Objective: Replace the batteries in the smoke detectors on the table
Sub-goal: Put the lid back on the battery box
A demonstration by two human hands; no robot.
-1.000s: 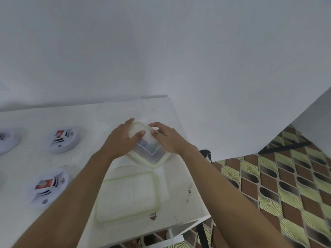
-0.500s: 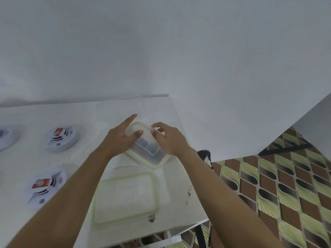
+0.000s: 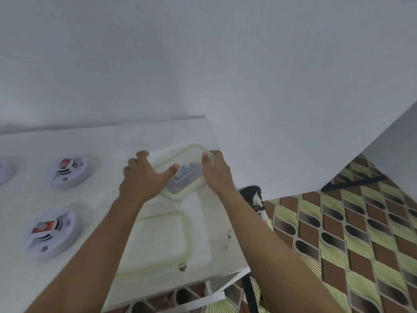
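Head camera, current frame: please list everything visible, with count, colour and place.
smoke detectors: three, white, red labels on two, table's left, leftmost cut off
table: one, white, by wall
container: one, clear, green rim, table's far right
dark items: count unclear, inside container
lid: one, clear, green rim, flat near front edge
wall: white, behind
floor: brown and yellow tiles, right
black object: one, beside table
left hand: holds container's left side
right hand: holds container's right side

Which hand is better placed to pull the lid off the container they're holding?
Left, probably. The left hand lies across the container lid, thumb on top and fingers hooked at its left edge. The right hand clamps the right end, suited to steadying.
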